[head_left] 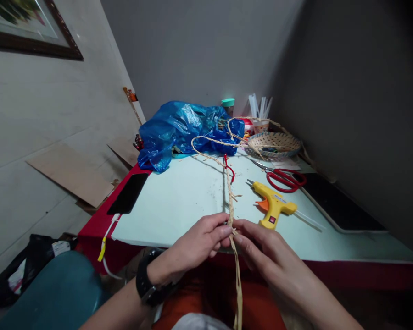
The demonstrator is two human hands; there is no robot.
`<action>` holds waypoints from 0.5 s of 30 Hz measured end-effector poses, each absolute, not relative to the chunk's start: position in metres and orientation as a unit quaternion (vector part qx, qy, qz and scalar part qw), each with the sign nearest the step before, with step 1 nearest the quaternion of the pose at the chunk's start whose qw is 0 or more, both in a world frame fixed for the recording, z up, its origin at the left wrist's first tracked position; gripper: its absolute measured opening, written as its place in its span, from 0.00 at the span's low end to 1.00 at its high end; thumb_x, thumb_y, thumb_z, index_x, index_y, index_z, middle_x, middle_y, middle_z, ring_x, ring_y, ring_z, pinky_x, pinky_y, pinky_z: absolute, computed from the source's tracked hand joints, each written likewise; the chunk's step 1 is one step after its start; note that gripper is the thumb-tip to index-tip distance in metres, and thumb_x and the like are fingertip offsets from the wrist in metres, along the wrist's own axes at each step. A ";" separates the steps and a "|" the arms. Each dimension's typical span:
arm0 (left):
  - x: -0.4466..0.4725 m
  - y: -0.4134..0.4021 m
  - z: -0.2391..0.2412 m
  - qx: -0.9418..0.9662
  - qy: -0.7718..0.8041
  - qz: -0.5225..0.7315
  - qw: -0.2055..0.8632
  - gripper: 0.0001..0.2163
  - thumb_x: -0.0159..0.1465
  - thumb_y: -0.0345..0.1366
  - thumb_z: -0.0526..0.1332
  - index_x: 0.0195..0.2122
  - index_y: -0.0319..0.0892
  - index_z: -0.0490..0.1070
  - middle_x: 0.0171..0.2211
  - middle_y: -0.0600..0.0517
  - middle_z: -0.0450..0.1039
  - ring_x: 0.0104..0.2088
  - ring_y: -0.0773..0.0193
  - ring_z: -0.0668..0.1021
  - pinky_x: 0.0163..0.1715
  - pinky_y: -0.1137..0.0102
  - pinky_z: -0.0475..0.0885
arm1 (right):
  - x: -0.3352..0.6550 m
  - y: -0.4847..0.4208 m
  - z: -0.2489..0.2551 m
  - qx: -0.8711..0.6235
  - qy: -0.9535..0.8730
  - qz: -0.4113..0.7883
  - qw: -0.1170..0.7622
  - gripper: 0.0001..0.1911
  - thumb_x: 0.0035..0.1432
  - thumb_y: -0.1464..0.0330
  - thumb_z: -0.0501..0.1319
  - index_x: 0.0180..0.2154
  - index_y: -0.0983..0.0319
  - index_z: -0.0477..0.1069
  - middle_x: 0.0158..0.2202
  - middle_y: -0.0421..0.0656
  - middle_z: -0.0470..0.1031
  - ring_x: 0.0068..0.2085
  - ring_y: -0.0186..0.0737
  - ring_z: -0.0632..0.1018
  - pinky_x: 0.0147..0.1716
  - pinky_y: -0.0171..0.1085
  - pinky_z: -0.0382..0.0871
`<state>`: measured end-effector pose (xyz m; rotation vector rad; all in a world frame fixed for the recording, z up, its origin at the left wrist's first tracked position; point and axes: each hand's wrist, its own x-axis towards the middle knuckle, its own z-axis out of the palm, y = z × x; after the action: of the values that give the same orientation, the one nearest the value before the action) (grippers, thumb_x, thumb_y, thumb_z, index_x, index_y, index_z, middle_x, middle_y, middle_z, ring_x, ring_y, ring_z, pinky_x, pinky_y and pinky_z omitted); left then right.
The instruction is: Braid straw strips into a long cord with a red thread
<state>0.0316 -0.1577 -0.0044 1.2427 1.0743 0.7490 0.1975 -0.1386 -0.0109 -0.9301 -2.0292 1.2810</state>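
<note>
Both hands meet over the table's front edge on a pale braided straw cord. My left hand pinches the braid between thumb and fingers. My right hand closes on the same spot from the other side, its thumb against the strands. Below the fingers, loose flat straw strands hang down towards the lap. Above them the finished braid runs away across the table and loops at the back. A red tie lies against the braid further up.
Right of the hands lie a yellow glue gun, red-handled scissors and a dark tablet. A blue plastic bag, woven basket and cup of glue sticks stand behind. A black phone lies at the left edge.
</note>
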 end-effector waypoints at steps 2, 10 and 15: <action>0.032 -0.159 -0.004 0.581 0.481 0.328 0.568 0.11 0.66 0.40 0.51 0.37 0.39 0.67 0.26 0.57 0.61 0.23 0.73 0.61 0.23 0.76 0.57 | 0.200 -0.141 -0.007 -0.372 -0.798 0.404 0.250 0.11 0.63 0.65 0.50 0.37 0.61 0.69 0.31 0.43 0.76 0.31 0.39 0.76 0.31 0.34 0.65; 0.034 -0.163 -0.009 0.568 0.529 0.335 0.533 0.13 0.64 0.37 0.53 0.28 0.37 0.72 0.20 0.55 0.67 0.19 0.73 0.63 0.20 0.76 0.57 | 0.204 -0.150 -0.018 -0.427 -0.858 0.158 0.236 0.11 0.64 0.67 0.49 0.29 0.58 0.63 0.22 0.37 0.70 0.21 0.35 0.72 0.22 0.34 0.56; 0.041 -0.171 -0.016 0.448 0.495 0.398 0.629 0.12 0.63 0.37 0.56 0.43 0.37 0.73 0.13 0.58 0.61 0.14 0.73 0.62 0.14 0.79 0.57 | 0.194 -0.166 -0.024 -0.380 -0.867 0.016 0.322 0.09 0.61 0.74 0.50 0.31 0.60 0.65 0.22 0.37 0.69 0.19 0.34 0.71 0.19 0.34 0.55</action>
<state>0.0415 -0.1707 -0.0163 1.0264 1.1328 0.9127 0.1944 -0.1665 -0.0241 -0.9970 -2.2769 0.0419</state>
